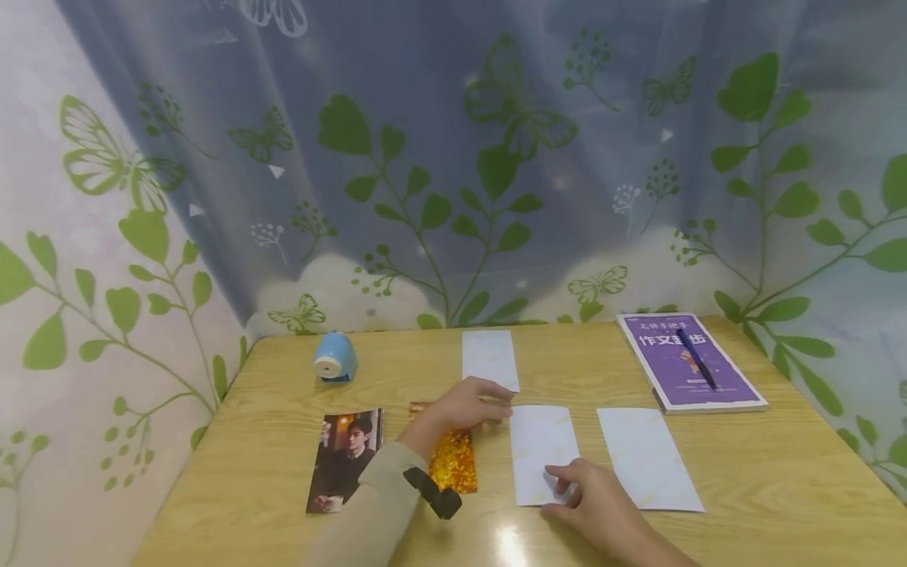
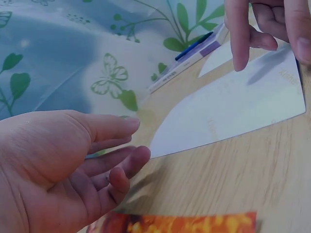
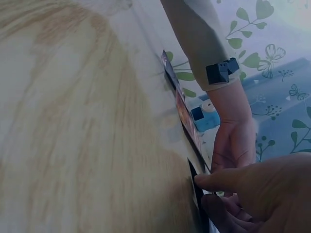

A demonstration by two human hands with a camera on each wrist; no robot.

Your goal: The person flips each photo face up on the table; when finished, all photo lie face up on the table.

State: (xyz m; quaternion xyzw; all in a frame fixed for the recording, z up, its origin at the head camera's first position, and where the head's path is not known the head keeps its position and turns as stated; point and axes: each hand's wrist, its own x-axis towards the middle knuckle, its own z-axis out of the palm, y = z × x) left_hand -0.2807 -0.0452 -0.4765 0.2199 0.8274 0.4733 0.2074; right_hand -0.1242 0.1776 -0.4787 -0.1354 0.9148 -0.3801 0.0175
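Note:
A white card [image 1: 540, 449] lies in the middle of the wooden table [image 1: 779, 472]. My right hand [image 1: 564, 486] pinches its near corner between thumb and fingers; in the right wrist view the right hand [image 3: 206, 192] has that edge slightly raised. My left hand [image 1: 499, 406] hovers at the card's far corner with relaxed fingers and holds nothing. In the left wrist view the left hand [image 2: 131, 145] sits just short of the white card [image 2: 228, 111], with the right hand [image 2: 267, 43] at the other end. An orange glitter card [image 1: 453, 461] lies under my left wrist.
Two more white cards lie at the right [image 1: 648, 458] and at the back [image 1: 489, 358]. A photo of a person [image 1: 345, 458] lies at the left, a blue sharpener [image 1: 335, 356] behind it. A purple book [image 1: 690, 364] with a pen [image 1: 697, 358] sits back right. Leaf-print curtains surround the table.

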